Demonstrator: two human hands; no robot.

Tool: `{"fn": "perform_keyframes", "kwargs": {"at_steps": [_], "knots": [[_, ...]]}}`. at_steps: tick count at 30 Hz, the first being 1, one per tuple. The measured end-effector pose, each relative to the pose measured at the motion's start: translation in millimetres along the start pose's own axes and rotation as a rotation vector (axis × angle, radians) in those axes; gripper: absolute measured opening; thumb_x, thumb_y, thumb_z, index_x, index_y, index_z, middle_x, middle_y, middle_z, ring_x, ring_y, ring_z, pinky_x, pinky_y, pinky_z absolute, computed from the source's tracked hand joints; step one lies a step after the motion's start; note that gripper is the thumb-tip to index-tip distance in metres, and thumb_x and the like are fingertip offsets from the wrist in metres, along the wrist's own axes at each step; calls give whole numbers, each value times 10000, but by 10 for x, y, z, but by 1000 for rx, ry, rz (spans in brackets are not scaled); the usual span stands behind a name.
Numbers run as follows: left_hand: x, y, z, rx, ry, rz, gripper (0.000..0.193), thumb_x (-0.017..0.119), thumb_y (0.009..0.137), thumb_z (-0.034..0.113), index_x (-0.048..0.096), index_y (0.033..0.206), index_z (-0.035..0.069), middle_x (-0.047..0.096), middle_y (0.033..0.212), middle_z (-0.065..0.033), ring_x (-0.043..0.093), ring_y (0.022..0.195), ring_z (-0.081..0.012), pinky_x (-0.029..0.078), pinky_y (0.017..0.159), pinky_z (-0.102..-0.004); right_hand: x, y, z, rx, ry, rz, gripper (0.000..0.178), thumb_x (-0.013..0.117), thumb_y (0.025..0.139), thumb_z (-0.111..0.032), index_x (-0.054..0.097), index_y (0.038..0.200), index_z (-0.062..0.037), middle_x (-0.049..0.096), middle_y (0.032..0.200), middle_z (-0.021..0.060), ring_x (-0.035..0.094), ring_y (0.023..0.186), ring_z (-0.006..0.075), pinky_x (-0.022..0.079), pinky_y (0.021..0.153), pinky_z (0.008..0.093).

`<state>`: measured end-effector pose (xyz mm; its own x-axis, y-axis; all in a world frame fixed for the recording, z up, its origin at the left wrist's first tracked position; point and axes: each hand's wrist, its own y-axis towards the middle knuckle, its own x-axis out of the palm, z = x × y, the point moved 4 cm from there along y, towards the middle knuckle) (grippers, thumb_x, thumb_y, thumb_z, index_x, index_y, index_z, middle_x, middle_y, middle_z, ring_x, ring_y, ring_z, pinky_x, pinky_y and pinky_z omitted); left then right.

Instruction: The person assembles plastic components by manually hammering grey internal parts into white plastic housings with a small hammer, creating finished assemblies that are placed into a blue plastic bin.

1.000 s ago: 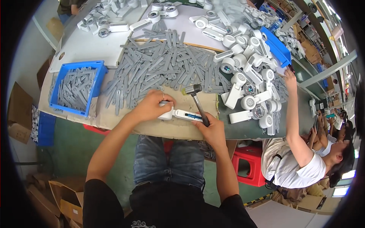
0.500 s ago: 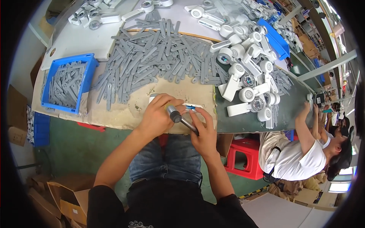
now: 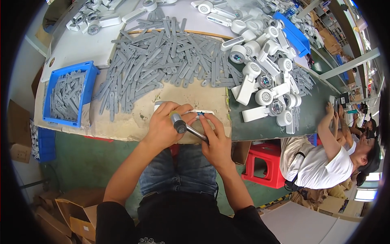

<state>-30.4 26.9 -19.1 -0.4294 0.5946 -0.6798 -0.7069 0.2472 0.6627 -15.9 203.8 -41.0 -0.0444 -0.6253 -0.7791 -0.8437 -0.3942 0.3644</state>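
Observation:
A white handheld device [image 3: 206,112] with a slot showing blue inside lies across my left hand [image 3: 165,127], whose fingers are closed around it at the table's near edge. It looks like the white mini fans piled nearby, but my fingers hide most of it. My right hand [image 3: 217,144] grips the metal handle of a small mallet [image 3: 194,133] with a yellow and dark head. The head hangs just in front of my left hand. Fingertips of my right hand rest at the slotted end of the device.
Flat grey strips [image 3: 162,61] lie heaped beyond my hands. More strips fill a blue bin [image 3: 94,75] at the left. White mini fans [image 3: 264,96] are piled at the right, near a blue tray [image 3: 290,34]. A co-worker [image 3: 317,162] sits right, beside a red stool [image 3: 264,164].
The mallet head and my left hand have shifted slightly left. My right fingertips have come closer to the slot of the white device. The whole view has tilted a little.

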Motion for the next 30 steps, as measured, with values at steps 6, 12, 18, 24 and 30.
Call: {"fn": "perform_keyframes", "kwargs": {"at_steps": [6,12,18,24,30], "knots": [[-2,-7,-7,-12,-12,-14,193,796,791,156,733,972,144,693,1072,25,601,888,-224,518,794,-364,34,-6,37,-9,-7,19,735,677,705,36,574,1419,-104,564,1399,59,719,794,225,582,599,350],[-2,-18,-18,-10,0,-5,220,812,758,150,738,966,150,703,1067,37,606,878,-217,518,770,-364,11,28,-6,-48,-38,-4,763,673,695,38,559,1437,-102,565,1384,71,711,777,219,579,588,343],[4,-9,-18,-20,10,0,235,824,732,148,743,952,157,713,1060,54,611,869,-206,519,756,-363,17,20,19,-43,-35,15,750,667,691,46,567,1421,-92,553,1386,73,705,763,214,580,591,341],[10,2,-19,-19,20,0,229,826,738,150,743,952,156,714,1066,51,617,875,-209,522,756,-361,1,65,4,-10,-10,-28,728,671,700,49,561,1405,-94,533,1364,76,698,750,230,585,600,369],[30,-90,-97,-42,-26,-26,227,829,759,152,750,972,136,725,1109,32,634,905,-217,526,786,-369,34,173,-71,110,6,-76,667,687,705,58,578,1343,-104,492,1326,106,681,721,288,580,607,433]]}}
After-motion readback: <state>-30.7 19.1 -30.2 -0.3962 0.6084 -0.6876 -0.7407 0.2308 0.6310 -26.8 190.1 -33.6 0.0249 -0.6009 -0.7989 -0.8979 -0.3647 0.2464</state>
